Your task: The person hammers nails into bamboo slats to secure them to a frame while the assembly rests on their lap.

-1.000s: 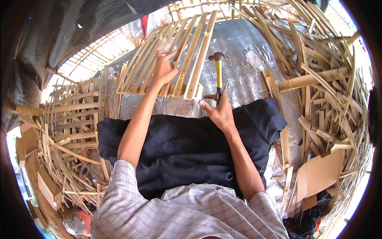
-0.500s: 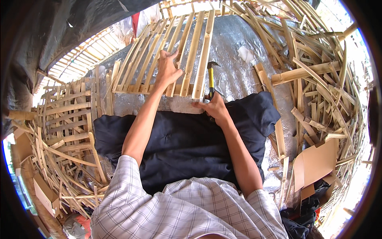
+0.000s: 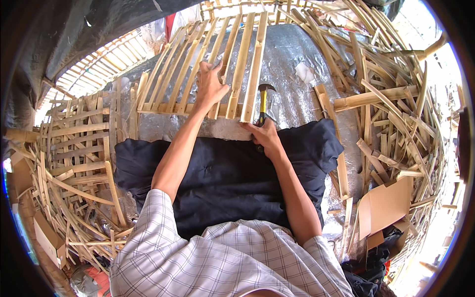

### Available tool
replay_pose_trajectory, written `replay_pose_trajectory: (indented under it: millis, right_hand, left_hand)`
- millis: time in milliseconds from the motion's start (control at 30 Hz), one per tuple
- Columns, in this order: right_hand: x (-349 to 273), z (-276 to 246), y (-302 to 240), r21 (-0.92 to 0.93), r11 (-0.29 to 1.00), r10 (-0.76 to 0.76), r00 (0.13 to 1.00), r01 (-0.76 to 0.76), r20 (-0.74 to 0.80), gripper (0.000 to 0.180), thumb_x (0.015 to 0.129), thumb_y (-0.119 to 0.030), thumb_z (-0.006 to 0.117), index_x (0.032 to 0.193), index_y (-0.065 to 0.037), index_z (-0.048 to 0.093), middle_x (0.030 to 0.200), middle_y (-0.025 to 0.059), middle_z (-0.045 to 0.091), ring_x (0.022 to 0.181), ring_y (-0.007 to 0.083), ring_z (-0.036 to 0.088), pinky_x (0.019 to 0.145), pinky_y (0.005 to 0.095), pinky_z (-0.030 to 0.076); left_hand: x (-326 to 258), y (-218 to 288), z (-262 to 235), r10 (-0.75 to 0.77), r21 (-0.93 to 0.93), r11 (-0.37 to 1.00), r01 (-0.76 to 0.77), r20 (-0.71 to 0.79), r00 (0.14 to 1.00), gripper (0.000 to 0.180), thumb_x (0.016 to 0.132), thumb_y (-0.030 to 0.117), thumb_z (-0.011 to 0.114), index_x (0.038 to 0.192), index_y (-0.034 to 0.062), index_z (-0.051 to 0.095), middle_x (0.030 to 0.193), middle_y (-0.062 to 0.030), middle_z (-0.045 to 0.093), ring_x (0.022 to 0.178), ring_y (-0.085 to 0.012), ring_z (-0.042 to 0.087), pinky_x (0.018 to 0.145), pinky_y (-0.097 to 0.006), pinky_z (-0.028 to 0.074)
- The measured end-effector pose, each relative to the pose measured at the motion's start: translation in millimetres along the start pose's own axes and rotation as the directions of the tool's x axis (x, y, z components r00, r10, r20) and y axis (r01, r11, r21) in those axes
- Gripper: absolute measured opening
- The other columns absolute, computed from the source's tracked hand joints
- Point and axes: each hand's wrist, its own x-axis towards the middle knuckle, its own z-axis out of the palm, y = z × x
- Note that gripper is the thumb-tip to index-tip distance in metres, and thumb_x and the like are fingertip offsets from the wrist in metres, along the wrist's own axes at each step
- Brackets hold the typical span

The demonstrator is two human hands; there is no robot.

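Note:
A hammer point(image 3: 262, 103) with a dark claw head and yellow-and-black handle is in my right hand point(image 3: 266, 133), its head pointing away from me. The thumb of that hand reaches beside the near end of the rightmost bamboo slat point(image 3: 255, 74). My left hand point(image 3: 212, 88) is over the middle of the slatted bamboo panel point(image 3: 182, 69), fingers bent around a slat point(image 3: 229, 52); their undersides are hidden. Several slats run lengthwise away from me, fastened across a bamboo crosspiece point(image 3: 166, 107) at the near end.
Dark cloth point(image 3: 222, 168) covers my lap. Shiny silver sheeting point(image 3: 292, 54) lies under the panel. Loose bamboo strips point(image 3: 396, 123) pile up at right, beside an opened cardboard box point(image 3: 386, 205). At left are a woven bamboo lattice point(image 3: 81, 133) and another box point(image 3: 49, 237).
The hammer head has dropped slightly toward me, and my right hand has shifted a little left. My left hand stays at the same slat. The whole view has shifted slightly.

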Motion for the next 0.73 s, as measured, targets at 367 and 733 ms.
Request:
replay_pose_trajectory:
  millis: [367,733]
  right_hand:
    - [-1.9,2.3,-3.1,-0.021,0.998,-0.058,0.998,0.057,-0.033,0.029,0.085,-0.021,0.087,0.078,-0.005,0.063,0.063,-0.0030,0.055,0.046,0.0050,0.044,0.041,0.0247,0.028]
    - [13.2,-6.5,13.8,-0.083,0.996,-0.001,0.992,-0.010,-0.130,0.046,0.079,-0.028,0.093,0.067,-0.003,0.056,0.058,0.0022,0.056,0.044,0.0098,0.050,0.040,0.0275,0.039]
  left_hand:
    - [5.1,-14.9,3.1,0.046,0.023,0.999,-0.047,0.043,0.998,0.079,0.067,0.003,0.078,0.144,0.0018,0.061,0.122,-0.0136,0.039,0.113,-0.0312,0.051,0.101,-0.053,0.051]
    - [2.9,24.6,-51.1,0.077,-0.183,0.979,-0.095,-0.103,0.992,0.070,0.066,0.002,0.070,0.135,-0.0027,0.067,0.115,-0.0199,0.052,0.114,-0.0346,0.057,0.100,-0.041,0.051]
